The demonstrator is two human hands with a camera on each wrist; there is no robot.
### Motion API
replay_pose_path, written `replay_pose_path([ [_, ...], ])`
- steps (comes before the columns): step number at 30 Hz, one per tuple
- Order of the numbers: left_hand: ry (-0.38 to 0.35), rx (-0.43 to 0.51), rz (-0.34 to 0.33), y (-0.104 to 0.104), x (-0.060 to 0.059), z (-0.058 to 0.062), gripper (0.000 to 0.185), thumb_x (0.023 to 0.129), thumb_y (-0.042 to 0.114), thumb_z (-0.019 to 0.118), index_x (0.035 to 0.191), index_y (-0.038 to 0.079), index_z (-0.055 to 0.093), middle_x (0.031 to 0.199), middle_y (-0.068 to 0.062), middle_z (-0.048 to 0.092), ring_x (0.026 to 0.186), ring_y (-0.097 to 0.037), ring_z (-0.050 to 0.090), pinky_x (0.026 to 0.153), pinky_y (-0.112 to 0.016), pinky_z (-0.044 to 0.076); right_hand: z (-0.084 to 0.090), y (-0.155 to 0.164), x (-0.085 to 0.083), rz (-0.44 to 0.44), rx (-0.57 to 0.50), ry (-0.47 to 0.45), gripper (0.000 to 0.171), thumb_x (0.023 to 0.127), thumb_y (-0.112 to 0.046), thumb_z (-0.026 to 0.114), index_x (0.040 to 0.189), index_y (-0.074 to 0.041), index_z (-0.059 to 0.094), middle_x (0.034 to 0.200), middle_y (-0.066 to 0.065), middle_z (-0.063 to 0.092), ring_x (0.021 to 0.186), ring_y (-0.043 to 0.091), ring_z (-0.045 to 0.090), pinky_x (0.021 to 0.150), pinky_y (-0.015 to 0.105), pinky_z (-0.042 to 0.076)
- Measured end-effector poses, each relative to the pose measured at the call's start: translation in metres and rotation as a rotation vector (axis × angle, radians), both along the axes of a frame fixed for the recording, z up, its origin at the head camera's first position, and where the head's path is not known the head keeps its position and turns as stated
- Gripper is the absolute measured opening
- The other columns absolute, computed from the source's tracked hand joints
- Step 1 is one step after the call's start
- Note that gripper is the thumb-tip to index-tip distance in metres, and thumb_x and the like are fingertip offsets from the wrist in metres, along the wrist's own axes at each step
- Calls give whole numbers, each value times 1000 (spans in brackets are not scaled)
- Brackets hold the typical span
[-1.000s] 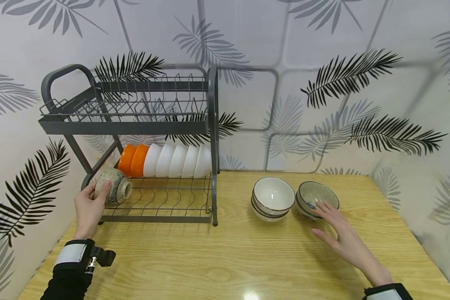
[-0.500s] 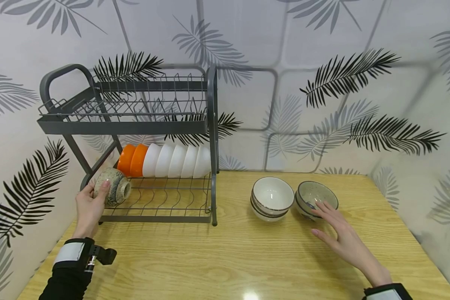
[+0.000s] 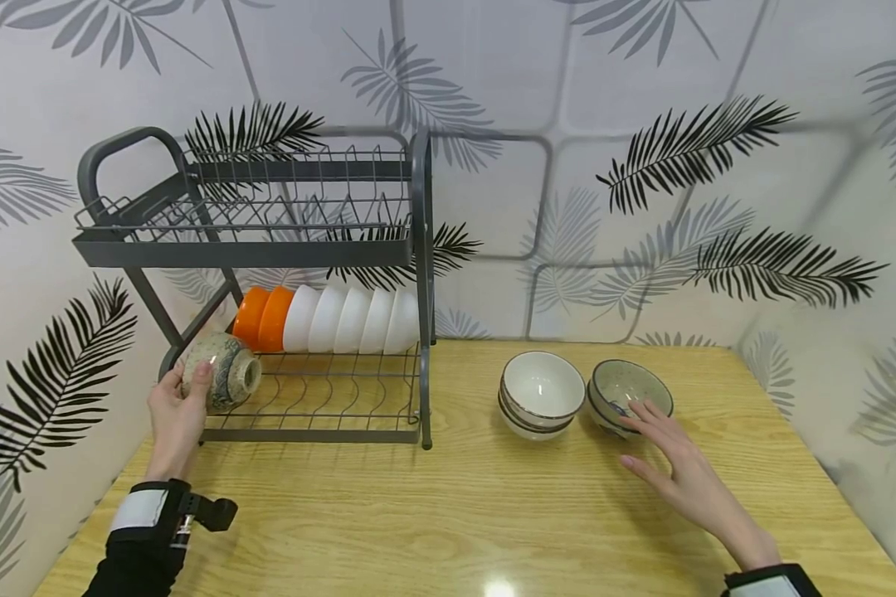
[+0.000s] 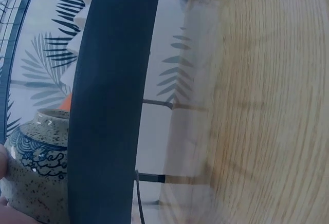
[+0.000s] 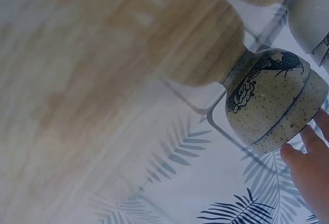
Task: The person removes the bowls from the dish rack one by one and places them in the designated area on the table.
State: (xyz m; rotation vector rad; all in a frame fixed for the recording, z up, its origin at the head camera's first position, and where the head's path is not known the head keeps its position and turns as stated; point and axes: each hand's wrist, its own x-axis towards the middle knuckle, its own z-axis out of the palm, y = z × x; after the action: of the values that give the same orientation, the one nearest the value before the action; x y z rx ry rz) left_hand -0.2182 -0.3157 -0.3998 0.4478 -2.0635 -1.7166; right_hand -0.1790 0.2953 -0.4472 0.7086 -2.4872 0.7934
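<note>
My left hand (image 3: 175,423) grips a speckled bowl (image 3: 242,377) with a blue pattern, thumb on its outside. The bowl lies tipped on its side, foot to the right, at the left end of the rack's lower tier. In the left wrist view, the rack's dark front bar partly covers this bowl (image 4: 36,167). On the right, my right hand (image 3: 683,473) reaches over the front of two nested speckled bowls (image 3: 635,381) with its fingers extended. The right wrist view has its fingertips right at the rim of the upper speckled bowl (image 5: 272,100).
A dark two-tier dish rack (image 3: 246,253) stands at the left. Two orange bowls (image 3: 275,319) and several white bowls (image 3: 354,323) stand on edge at the back of its lower tier. Nested white dark-rimmed bowls (image 3: 543,385) sit beside the speckled pair on the wooden table (image 3: 433,514).
The left hand and its bowl have shifted very slightly left. My right hand and the bowls on the table keep their places.
</note>
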Motion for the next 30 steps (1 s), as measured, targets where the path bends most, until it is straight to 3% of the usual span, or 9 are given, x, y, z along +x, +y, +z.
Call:
replay_pose_path([
  [2,16,-10,28,3,1,2,56,106,39,45,148,2,44,158,-14,41,149,-19,32,123,-31,28,0,0,1,2,-3,-4,52,86,-10,77,135,-7,61,158,10,43,150,-10,12,122,11,10],
  [4,44,-38,65,6,2,3,38,104,40,49,124,8,58,118,-6,64,114,-10,55,96,-18,43,0,0,2,0,-4,-16,51,86,-11,77,135,-7,61,158,10,43,151,-9,11,122,11,10],
  [6,82,-64,95,10,4,4,27,103,39,52,102,12,54,81,7,50,78,-5,45,67,-17,36,0,0,2,-4,-4,-29,51,87,-11,76,135,-7,60,159,12,42,151,-9,11,121,10,9],
  [9,153,-82,101,13,8,5,28,103,35,55,89,12,46,66,10,28,59,-7,29,54,-22,25,0,0,3,-12,-9,-55,51,88,-12,75,136,-8,60,159,13,42,151,-9,10,119,9,8],
  [13,211,-59,77,16,12,8,22,103,28,57,89,11,50,63,10,29,55,-7,27,52,-23,24,1,1,4,-3,-50,-84,50,89,-11,74,137,-8,59,160,4,39,150,-10,11,124,18,14],
  [16,236,-36,64,21,17,9,18,103,24,57,90,12,53,60,10,29,53,-6,27,50,-22,24,2,1,5,12,-103,-92,50,89,-7,74,137,-8,60,159,-12,36,148,-13,15,123,14,16],
  [19,262,-4,43,28,22,10,13,103,23,57,92,14,57,62,12,38,55,-4,31,51,-20,26,4,1,4,22,-151,-106,51,89,-4,73,138,-8,58,155,-25,34,146,-16,19,111,-1,14],
  [25,271,23,-9,44,31,14,15,103,20,57,89,14,55,62,11,36,55,-5,32,51,-21,26,10,1,8,-18,-188,-196,51,95,-10,68,144,-17,54,156,-24,33,143,-18,21,108,1,18],
  [30,225,-22,-79,56,38,15,6,104,20,55,104,15,59,85,16,60,78,-1,51,67,-12,41,15,-2,10,-24,-198,-231,50,98,-12,65,146,-20,52,158,-23,33,142,-20,21,107,1,20],
])
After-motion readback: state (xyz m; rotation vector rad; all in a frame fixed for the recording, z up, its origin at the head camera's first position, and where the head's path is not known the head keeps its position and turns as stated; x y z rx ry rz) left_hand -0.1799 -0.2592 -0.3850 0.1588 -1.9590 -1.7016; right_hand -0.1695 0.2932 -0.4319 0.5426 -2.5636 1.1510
